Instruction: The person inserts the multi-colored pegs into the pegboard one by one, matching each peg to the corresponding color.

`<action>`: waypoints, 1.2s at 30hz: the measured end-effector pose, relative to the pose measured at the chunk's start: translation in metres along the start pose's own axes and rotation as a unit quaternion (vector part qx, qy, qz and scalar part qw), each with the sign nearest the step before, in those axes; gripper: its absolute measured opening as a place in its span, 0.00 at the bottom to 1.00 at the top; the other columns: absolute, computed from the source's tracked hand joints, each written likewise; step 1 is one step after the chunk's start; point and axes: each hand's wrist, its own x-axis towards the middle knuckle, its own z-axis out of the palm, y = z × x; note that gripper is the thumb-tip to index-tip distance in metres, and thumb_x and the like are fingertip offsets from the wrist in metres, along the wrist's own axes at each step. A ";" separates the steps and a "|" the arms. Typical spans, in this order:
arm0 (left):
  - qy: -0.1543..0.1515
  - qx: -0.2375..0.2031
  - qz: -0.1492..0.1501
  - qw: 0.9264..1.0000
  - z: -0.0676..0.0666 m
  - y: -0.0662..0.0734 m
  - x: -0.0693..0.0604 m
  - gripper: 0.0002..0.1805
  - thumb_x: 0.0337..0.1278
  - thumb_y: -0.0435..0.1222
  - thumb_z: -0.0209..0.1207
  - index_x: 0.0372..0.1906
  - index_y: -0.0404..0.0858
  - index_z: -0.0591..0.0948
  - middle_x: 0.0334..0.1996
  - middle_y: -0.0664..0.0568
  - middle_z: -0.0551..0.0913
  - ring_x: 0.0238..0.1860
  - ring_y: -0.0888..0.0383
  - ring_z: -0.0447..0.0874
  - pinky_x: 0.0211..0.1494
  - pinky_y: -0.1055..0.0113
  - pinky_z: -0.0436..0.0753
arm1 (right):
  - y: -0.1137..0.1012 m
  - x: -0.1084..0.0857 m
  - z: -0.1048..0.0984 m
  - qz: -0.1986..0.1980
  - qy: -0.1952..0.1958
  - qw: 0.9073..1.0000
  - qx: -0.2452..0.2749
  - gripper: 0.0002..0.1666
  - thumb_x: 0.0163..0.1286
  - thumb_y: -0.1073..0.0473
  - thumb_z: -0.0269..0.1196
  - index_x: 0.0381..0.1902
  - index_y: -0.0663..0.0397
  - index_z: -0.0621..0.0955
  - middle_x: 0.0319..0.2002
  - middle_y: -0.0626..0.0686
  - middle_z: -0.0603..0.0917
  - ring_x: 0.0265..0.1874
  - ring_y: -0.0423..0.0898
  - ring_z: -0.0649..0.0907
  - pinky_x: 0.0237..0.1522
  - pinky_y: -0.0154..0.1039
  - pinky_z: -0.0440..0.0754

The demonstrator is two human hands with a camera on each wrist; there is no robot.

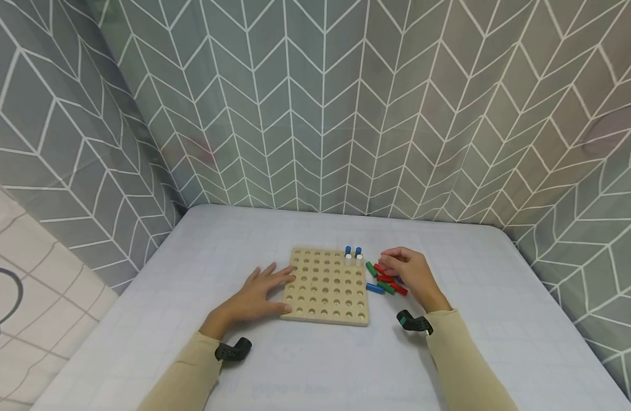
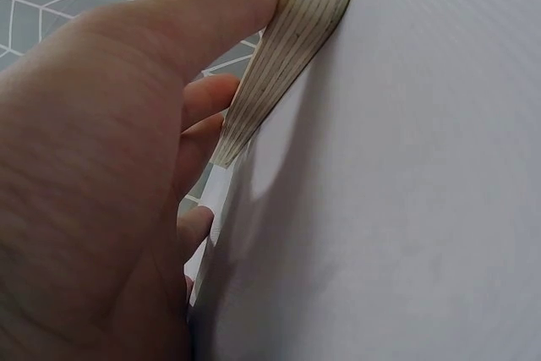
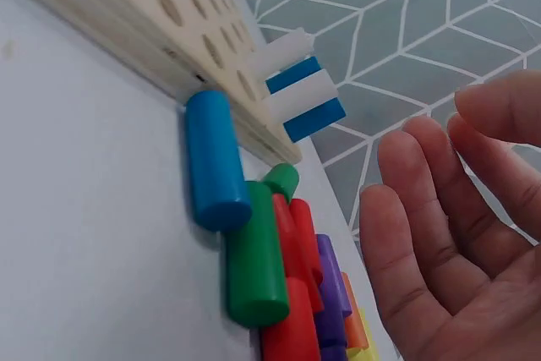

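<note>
A wooden board with rows of holes (image 1: 319, 285) lies on the table. At its far right corner stand two white pegs (image 3: 303, 96) and two blue pegs (image 3: 318, 117). My left hand (image 1: 256, 294) touches the board's left edge with fingers spread and the thumb against its side (image 2: 296, 31). Beside the right edge, loose pegs lie in a pile: blue (image 1: 375, 289), green (image 3: 256, 259), red (image 1: 399, 289), purple (image 3: 330, 293), orange and yellow. Above that pile my right hand (image 1: 410, 277) hovers with fingers loosely bent; nothing shows between them in the right wrist view.
The white table (image 1: 315, 365) extends around the board. Behind it and at both sides hangs a grey curtain (image 1: 305, 114) with white zigzag lines. Each wrist wears a black band. A pale tiled-pattern cloth (image 1: 38, 274) shows at the far left.
</note>
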 end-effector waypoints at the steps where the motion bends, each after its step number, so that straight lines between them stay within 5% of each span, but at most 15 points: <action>1: 0.000 0.001 0.000 1.000 0.000 0.000 0.001 0.41 0.55 0.61 0.65 0.72 0.50 0.71 0.78 0.61 0.57 0.80 0.45 0.41 0.78 0.43 0.33 | 0.001 -0.001 -0.001 -0.003 0.000 1.000 -0.003 0.28 0.71 0.45 0.66 0.55 0.63 0.80 0.48 0.57 0.86 0.45 0.52 0.86 0.48 0.34 0.84; 21: 0.006 0.002 0.010 1.000 0.000 -0.002 -0.001 0.41 0.55 0.60 0.65 0.72 0.50 0.71 0.78 0.60 0.58 0.79 0.44 0.42 0.78 0.42 0.34 | 0.015 -0.034 -0.006 -0.020 0.018 0.999 -0.038 0.20 0.72 0.53 0.65 0.53 0.63 0.81 0.42 0.58 0.87 0.39 0.51 0.85 0.40 0.34 0.85; 36: 0.001 0.002 0.004 1.000 0.000 -0.002 0.000 0.41 0.55 0.62 0.64 0.72 0.51 0.71 0.77 0.61 0.58 0.80 0.45 0.41 0.78 0.43 0.33 | 0.023 -0.047 -0.001 -0.021 -0.008 0.990 -0.137 0.11 0.71 0.56 0.66 0.47 0.55 0.83 0.37 0.51 0.85 0.33 0.47 0.82 0.34 0.37 0.83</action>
